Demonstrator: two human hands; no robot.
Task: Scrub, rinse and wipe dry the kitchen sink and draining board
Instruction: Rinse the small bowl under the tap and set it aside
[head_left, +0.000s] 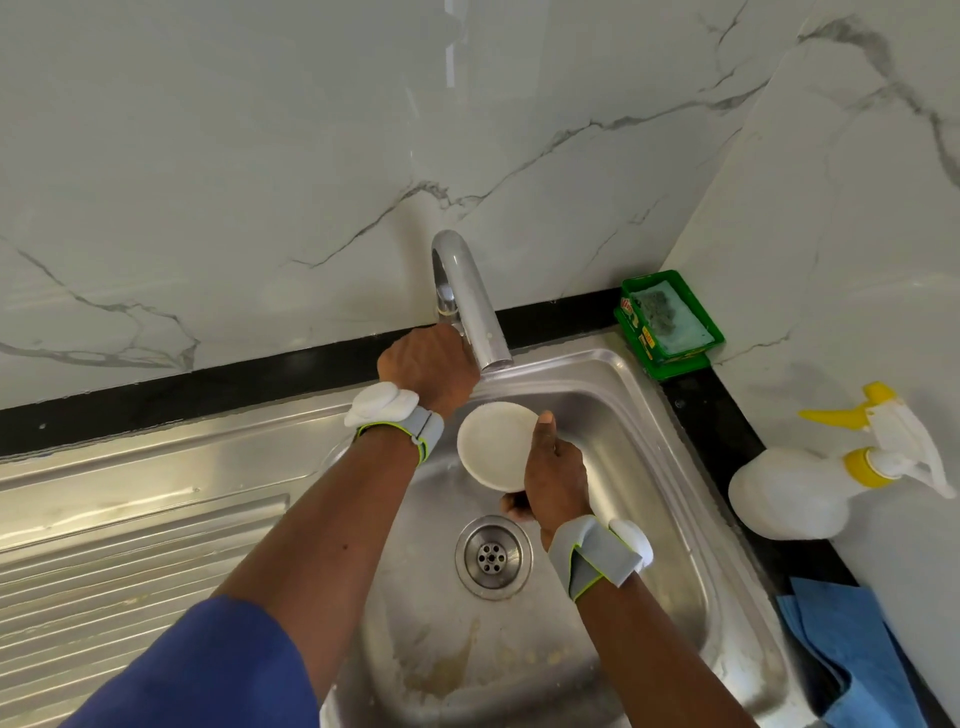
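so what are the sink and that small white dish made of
The square sink basin: likely stainless steel, satin finish, given its grey sheen and soft reflections. The small round white dish: perhaps ceramic or plastic; smooth, opaque, dull.

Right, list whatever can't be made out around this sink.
All in the head view:
1. Fingers of the left hand, and what they touch behind the tap: hidden by the hand's own back.
2. Most fingers of the right hand: hidden under the bowl it holds.
3. The draining board: cut off by the left edge.
4. The blue cloth: cut off by the bottom edge.
5. Label on the green tub: too small to read.
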